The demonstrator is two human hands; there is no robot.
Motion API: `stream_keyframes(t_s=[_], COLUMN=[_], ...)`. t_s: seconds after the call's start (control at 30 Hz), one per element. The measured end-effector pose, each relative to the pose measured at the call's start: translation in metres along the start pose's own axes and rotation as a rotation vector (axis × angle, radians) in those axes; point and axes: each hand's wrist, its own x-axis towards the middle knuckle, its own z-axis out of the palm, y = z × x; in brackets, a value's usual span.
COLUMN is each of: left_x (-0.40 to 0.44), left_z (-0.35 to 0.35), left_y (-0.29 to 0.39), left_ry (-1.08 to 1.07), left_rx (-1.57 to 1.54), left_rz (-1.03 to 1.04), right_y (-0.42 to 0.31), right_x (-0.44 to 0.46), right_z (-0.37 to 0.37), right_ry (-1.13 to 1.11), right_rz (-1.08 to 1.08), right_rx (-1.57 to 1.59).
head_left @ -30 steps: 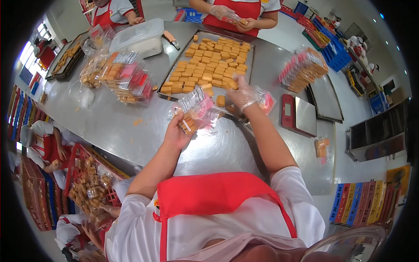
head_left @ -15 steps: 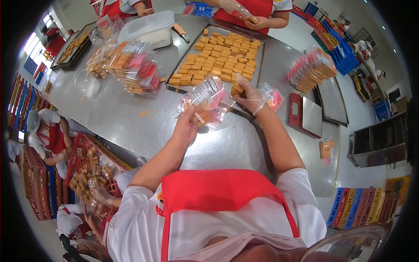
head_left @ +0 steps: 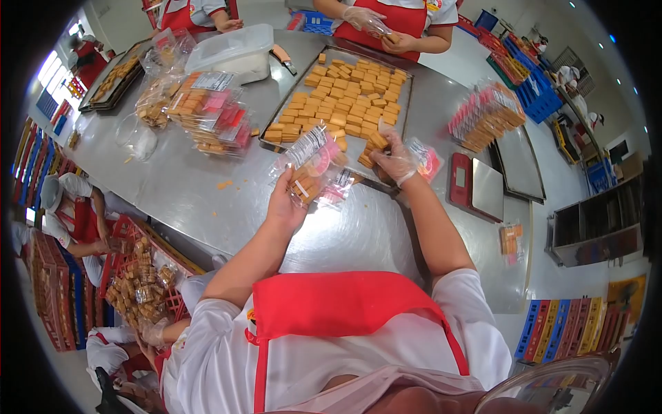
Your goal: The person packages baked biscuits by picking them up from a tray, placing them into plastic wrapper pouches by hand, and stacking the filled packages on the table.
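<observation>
My bare left hand [head_left: 285, 205] grips a clear printed plastic bag [head_left: 308, 153] with several biscuits inside it. The bag is held over the near left corner of a metal tray [head_left: 274, 110]. Rows of golden rectangular biscuits [head_left: 348, 93] cover much of that tray. At its near right corner, my right hand [head_left: 398, 162], in a clear plastic glove, is closed around a few biscuits [head_left: 376, 142]; their exact number is hidden by the fingers. Beside the left hand's bag lies another printed packet [head_left: 336, 188], partly covered.
Stacked biscuit packets [head_left: 210, 114] lie left, near a lidded plastic tub [head_left: 234, 52] and a cutter-like tool [head_left: 283, 58]. To the right are a red scale [head_left: 476, 186], a packet row [head_left: 486, 116] and a single packet [head_left: 512, 241]. A co-worker's gloved hands [head_left: 369, 21] are across the table.
The bag in my left hand has turned, showing more of the biscuits inside. My right hand has shifted slightly down at the tray corner, and more biscuits show by its fingers.
</observation>
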Motion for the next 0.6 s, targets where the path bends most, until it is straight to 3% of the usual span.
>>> stream_keyframes(t_s=[0.13, 0.2, 0.3, 0.4, 0.47, 0.53, 0.57, 0.6], left_x=[0.006, 0.006, -0.011, -0.012, -0.005, -0.017, -0.012, -0.014], left_z=[-0.013, -0.012, 0.018, 0.012, -0.005, 0.005, -0.002, -0.001], left_y=[-0.002, -0.003, -0.008, -0.017, -0.017, -0.018, -0.017, -0.014], left_ry=[-0.009, -0.066, -0.093, -0.161, -0.195, -0.064, -0.077, -0.114], left_rx=[0.049, 0.129, 0.258, 0.471, 0.579, 0.651, 0.612, 0.6], left_rz=[-0.016, 0.025, 0.156, 0.267, 0.328, 0.41, 0.385, 0.392], right_y=[-0.002, -0.015, -0.045, -0.074, -0.074, -0.095, -0.095, -0.096], right_x=[0.001, -0.002, -0.013, -0.033, -0.046, -0.057, -0.059, -0.063], right_z=[-0.002, -0.008, -0.02, -0.02, -0.015, -0.008, -0.009, -0.007], right_ry=[0.044, 0.09, 0.134, 0.035, -0.119, -0.053, -0.045, -0.044], right_rz=[0.06, 0.157, 0.123, 0.271, 0.217, 0.221, 0.271, 0.175], right_rx=[0.415, 0.76, 1.001, 1.075, 1.085, 1.116, 0.966, 1.016])
